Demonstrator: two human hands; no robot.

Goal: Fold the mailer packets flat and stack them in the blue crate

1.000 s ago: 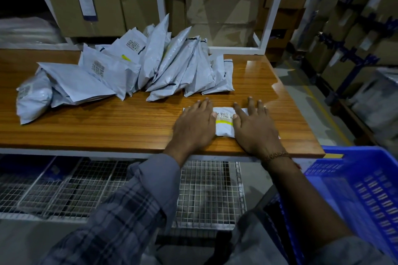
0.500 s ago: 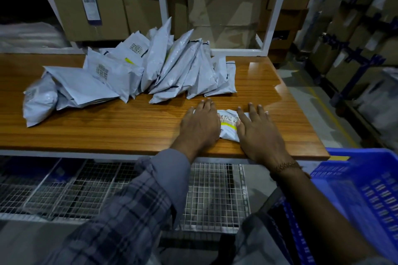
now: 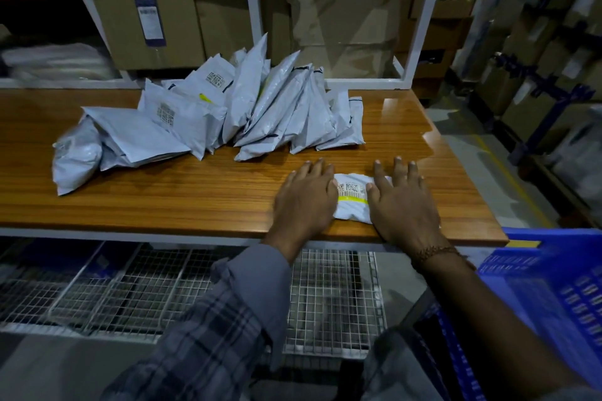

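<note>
A small white mailer packet (image 3: 352, 202) with barcodes and a yellow stripe lies near the front edge of the wooden table (image 3: 195, 192). My left hand (image 3: 304, 200) presses flat on its left end and my right hand (image 3: 402, 205) presses flat on its right end, fingers straight. Only the packet's middle shows between them. A pile of several grey mailer packets (image 3: 247, 111) leans together at the back of the table. The blue crate (image 3: 553, 296) stands low at the right, below the table's edge.
A white shelf frame (image 3: 250, 3) with cardboard boxes rises behind the table. A wire mesh rack (image 3: 163, 290) lies under the table. More stacked boxes and blue racking (image 3: 547, 101) fill the aisle at the right.
Both hands stay pressed on the small packet. The packet looks more crumpled and slightly turned than a second ago, and the view has shifted a little.
</note>
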